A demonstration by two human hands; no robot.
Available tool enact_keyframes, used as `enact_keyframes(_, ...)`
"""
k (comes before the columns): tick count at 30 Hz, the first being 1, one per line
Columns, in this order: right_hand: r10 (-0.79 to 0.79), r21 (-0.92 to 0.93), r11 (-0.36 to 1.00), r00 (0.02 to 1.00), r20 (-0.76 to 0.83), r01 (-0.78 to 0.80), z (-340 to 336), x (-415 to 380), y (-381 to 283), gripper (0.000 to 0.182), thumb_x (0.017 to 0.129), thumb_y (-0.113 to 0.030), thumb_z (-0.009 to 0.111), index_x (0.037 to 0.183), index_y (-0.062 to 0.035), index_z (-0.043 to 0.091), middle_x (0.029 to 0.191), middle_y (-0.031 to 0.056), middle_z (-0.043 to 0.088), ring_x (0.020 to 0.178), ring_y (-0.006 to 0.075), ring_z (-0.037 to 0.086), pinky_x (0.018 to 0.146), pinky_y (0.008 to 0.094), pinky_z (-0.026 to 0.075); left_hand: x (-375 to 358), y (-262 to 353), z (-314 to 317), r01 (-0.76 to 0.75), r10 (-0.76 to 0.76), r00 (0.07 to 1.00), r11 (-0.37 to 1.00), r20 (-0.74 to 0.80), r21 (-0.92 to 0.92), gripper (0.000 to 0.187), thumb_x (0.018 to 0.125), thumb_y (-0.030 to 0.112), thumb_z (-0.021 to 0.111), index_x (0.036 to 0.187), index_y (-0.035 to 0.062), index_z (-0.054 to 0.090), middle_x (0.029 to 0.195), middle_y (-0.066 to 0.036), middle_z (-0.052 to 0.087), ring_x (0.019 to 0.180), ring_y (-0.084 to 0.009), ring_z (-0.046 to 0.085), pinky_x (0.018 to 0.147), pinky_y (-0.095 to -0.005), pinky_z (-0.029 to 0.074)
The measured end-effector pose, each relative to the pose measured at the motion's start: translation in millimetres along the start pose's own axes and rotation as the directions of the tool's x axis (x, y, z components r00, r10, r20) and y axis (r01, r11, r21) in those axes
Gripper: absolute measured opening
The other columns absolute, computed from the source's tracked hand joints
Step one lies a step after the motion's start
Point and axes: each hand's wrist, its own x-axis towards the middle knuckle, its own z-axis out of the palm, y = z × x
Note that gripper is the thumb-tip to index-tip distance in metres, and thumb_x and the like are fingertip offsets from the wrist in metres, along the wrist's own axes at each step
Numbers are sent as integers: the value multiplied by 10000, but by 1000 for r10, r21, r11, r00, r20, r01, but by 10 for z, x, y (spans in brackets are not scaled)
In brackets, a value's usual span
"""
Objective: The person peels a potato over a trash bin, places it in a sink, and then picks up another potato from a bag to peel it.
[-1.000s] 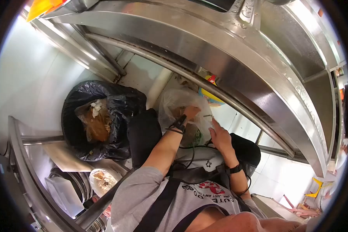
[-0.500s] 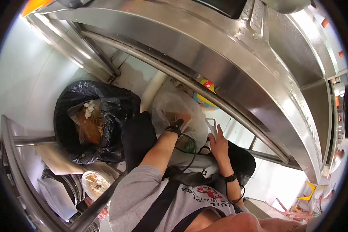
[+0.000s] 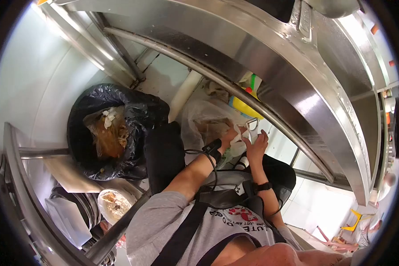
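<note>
A translucent plastic bag (image 3: 199, 113) stands open on the floor between the knees, with something brown inside. My left hand (image 3: 228, 136) is at the bag's right edge, its fingers closed on the plastic and partly hidden by it. Just to the right, my right hand (image 3: 256, 145) holds a pale peeler (image 3: 252, 126) by its handle, the head pointing up. The two hands are close together. Something green shows low in the bag, under my left hand.
A bin lined with black plastic (image 3: 153, 106) holds food waste at left. Below it are a bowl of scraps (image 3: 115, 205) and stacked dark trays. A metal rail (image 3: 199, 68) runs under the steel counter (image 3: 270, 57). A yellow object (image 3: 246, 107) lies behind the rail.
My left hand has moved right, out of the bag's middle to its edge, beside my right hand. The peeler is slightly higher and farther right in view. The camera view has shifted slightly.
</note>
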Motion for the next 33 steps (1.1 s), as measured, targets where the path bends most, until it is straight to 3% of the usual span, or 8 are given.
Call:
enact_keyframes(7,322,168,911,903,284,-377,40,175,-123,338,731,-144,708,932,32,499,904,222,611,832,433,579,736,443,461,110,384,-165,51,-66,989,993,131,110,179,823,260,619,855,85,599,677,-36,550,554,-112,520,491,-277,423)
enact_keyframes(9,241,129,957,961,133,-258,174,145,69,278,762,-123,674,916,22,495,779,148,622,680,351,604,647,399,480,142,411,-264,249,-213,943,962,256,-115,316,888,273,555,1066,13,583,996,-107,621,853,-175,608,704,-296,479)
enact_keyframes(11,431,509,699,864,260,-502,140,173,110,201,779,-77,644,863,-13,474,732,84,580,643,215,581,598,333,464,95,164,-454,223,-126,955,905,270,-363,284,876,283,583,992,27,616,863,-72,625,747,-145,601,637,-304,477)
enact_keyframes(14,452,747,393,820,351,-536,92,171,155,187,797,8,602,810,-74,434,708,31,504,617,124,506,567,276,427,200,-409,-705,117,-115,993,987,-25,107,168,824,151,559,911,8,578,705,-88,563,596,-185,539,570,-313,459)
enact_keyframes(16,414,827,215,815,405,-520,46,140,192,210,813,46,586,803,-89,425,729,37,498,612,127,480,583,272,421,186,-808,-776,87,301,890,625,-342,776,185,820,127,508,924,-8,580,772,-120,591,719,-277,570,649,-367,473)
enact_keyframes(19,333,823,19,780,530,-568,-179,135,16,218,823,37,590,795,-97,419,721,34,491,621,129,479,591,281,419,55,-570,-821,379,-278,924,746,-261,547,186,862,194,526,803,25,579,707,-140,587,590,-241,527,522,-353,414)
enact_keyframes(25,15,702,-166,710,704,-693,-381,70,-27,228,822,34,586,770,-107,415,716,23,475,650,131,465,610,282,399,-219,-314,-360,117,114,983,211,-143,971,213,837,161,528,926,-7,623,981,-157,612,926,-310,571,780,-392,452)
enact_keyframes(33,-221,585,20,567,794,-811,-748,-268,-257,337,722,-50,724,656,-126,403,712,21,478,613,133,448,552,263,347,-302,-710,-374,103,-44,994,207,-96,973,210,832,153,534,940,-4,622,986,-150,609,937,-297,568,789,-391,450)
